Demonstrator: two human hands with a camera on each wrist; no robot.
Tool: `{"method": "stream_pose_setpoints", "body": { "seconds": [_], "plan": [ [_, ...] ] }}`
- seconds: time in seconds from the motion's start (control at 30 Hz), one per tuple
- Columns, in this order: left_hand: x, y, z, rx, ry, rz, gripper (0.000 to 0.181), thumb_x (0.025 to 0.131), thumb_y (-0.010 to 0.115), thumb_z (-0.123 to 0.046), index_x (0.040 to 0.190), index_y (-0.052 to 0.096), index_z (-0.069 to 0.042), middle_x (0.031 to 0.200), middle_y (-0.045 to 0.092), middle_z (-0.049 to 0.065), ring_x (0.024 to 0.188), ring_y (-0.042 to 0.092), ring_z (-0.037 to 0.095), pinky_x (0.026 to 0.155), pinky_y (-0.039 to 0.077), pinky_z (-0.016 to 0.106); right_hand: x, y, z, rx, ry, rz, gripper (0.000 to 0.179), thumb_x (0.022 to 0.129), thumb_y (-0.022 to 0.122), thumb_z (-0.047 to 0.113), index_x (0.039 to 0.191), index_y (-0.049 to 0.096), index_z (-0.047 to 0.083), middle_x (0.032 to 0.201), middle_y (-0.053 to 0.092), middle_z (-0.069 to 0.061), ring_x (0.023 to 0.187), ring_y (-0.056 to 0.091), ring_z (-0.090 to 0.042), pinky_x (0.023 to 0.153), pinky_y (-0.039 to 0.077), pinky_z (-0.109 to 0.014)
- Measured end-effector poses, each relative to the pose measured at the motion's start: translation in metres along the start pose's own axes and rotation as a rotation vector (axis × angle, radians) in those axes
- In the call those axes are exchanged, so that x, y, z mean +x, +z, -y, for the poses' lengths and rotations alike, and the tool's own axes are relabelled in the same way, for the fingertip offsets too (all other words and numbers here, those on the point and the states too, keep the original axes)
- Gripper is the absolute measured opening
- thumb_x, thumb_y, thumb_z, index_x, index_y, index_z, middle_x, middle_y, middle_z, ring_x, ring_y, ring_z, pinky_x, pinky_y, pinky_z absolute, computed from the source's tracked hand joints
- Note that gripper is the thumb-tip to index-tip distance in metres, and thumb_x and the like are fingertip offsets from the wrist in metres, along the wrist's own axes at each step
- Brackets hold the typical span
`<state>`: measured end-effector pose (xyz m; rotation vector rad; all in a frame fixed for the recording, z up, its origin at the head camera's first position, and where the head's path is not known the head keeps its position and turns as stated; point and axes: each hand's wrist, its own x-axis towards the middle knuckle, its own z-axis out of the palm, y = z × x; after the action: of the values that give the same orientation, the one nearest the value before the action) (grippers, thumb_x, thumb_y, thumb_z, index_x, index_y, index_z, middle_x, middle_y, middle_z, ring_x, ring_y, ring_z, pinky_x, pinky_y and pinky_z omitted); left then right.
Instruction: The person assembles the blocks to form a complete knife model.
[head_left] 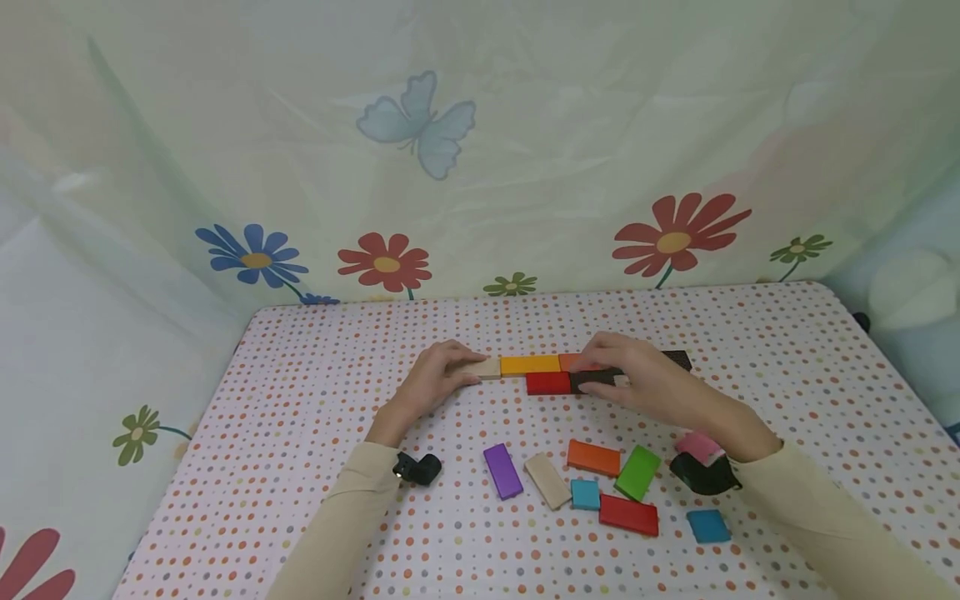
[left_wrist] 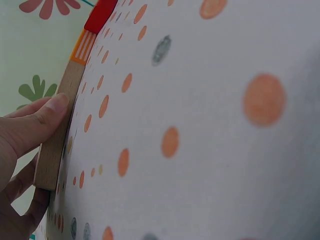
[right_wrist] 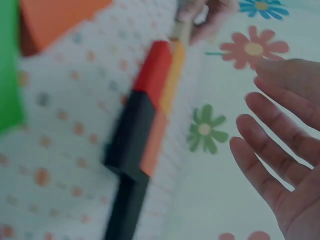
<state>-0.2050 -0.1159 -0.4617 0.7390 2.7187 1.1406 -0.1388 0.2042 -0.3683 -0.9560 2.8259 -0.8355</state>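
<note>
Two short rows of flat coloured blocks lie side by side mid-table. The back row runs beige block (head_left: 483,367), yellow block (head_left: 529,364), orange block (head_left: 572,361), dark brown block (head_left: 679,358). The front row has a red block (head_left: 547,383) and another dark brown block (head_left: 594,379). My left hand (head_left: 457,367) pinches the beige block (left_wrist: 57,130) at the row's left end, thumb on its edge. My right hand (head_left: 603,379) lies flat over the front dark block (right_wrist: 131,132), and the right wrist view shows its fingers (right_wrist: 270,140) straight and spread.
Loose blocks lie nearer me: purple (head_left: 502,471), beige (head_left: 547,481), orange (head_left: 593,457), green (head_left: 637,472), small teal (head_left: 585,494), red (head_left: 628,514), blue (head_left: 708,526), pink (head_left: 699,446). The dotted tablecloth (head_left: 300,400) meets a flowered curtain (head_left: 480,167) at the back.
</note>
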Motion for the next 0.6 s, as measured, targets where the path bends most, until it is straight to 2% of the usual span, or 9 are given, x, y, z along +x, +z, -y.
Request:
{"method": "stream_pose_setpoints", "body": {
  "seconds": [0.23,0.37,0.5,0.6],
  "plan": [
    [0.000,0.001,0.000,-0.003,0.002,-0.003,0.036,0.093,0.080,-0.014,0.129,0.076,-0.013,0.123,0.072,0.007,0.116,0.064,0.026,0.103,0.051,0.044,-0.021,0.029,-0.003,0.064,-0.013,0.198,0.028,0.089,0.085,0.013,0.115,0.077,0.007,0.109,0.064,0.000,0.096,0.062,-0.018,0.082,0.060,-0.033],
    [0.000,0.001,0.000,-0.001,-0.004,-0.001,0.037,0.093,0.080,-0.013,0.129,0.076,-0.014,0.125,0.071,0.007,0.118,0.064,0.026,0.104,0.051,0.045,-0.029,0.042,-0.004,0.106,-0.008,0.260,0.030,0.088,0.086,0.015,0.116,0.076,0.008,0.108,0.062,0.004,0.093,0.060,-0.011,0.081,0.059,-0.029],
    [0.000,0.000,-0.001,0.000,-0.012,0.001,0.037,0.093,0.079,-0.013,0.129,0.076,-0.014,0.125,0.071,0.007,0.119,0.064,0.026,0.105,0.050,0.044,-0.038,0.050,-0.005,0.098,0.056,0.302,0.037,0.088,0.087,0.019,0.122,0.074,0.011,0.112,0.062,0.007,0.097,0.058,-0.011,0.087,0.059,-0.036],
    [-0.001,0.000,-0.001,-0.002,-0.016,0.000,0.037,0.093,0.079,-0.013,0.129,0.076,-0.014,0.125,0.071,0.007,0.119,0.064,0.026,0.106,0.050,0.045,-0.042,0.054,-0.004,0.076,0.113,0.297,0.041,0.087,0.088,0.020,0.125,0.073,0.012,0.115,0.063,0.006,0.102,0.058,-0.014,0.093,0.058,-0.043]
  ]
}}
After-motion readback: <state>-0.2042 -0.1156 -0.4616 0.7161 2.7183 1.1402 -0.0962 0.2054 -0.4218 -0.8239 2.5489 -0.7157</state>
